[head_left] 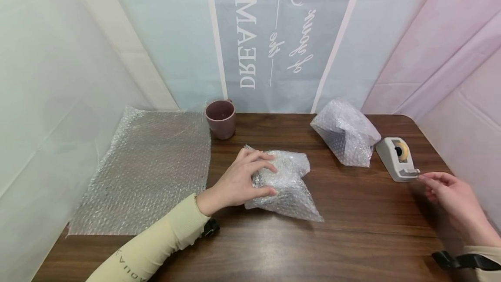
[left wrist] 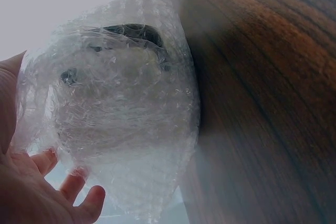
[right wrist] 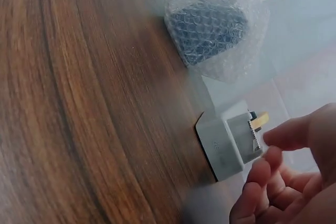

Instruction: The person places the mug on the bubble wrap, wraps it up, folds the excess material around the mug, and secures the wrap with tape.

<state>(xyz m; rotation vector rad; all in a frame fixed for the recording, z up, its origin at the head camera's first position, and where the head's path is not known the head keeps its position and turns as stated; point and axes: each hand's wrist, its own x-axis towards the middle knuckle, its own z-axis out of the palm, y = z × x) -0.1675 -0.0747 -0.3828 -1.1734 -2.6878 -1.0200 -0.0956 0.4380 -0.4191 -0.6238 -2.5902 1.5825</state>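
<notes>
A bubble-wrapped bundle (head_left: 287, 182) lies on the table under my left hand (head_left: 246, 177), whose thumb and spread, bent fingers grip its left side. Through the plastic in the left wrist view, the bundle (left wrist: 121, 98) shows a pale body and a dark curved part; what it is cannot be made out. Far to the right, my right hand (head_left: 454, 195) is at the front of a white tape dispenser (head_left: 391, 160). Thumb and forefinger pinch the tape end beside the toothed cutter (right wrist: 255, 139); the clear strip itself is barely visible.
A mauve mug (head_left: 223, 121) stands at the back, beside a flat sheet of bubble wrap (head_left: 148, 173) on the left. Another bubble-wrapped bundle (head_left: 348, 134), with something dark inside, sits behind the dispenser. Cloth hangings (head_left: 168, 34) enclose the wooden table (head_left: 352, 238).
</notes>
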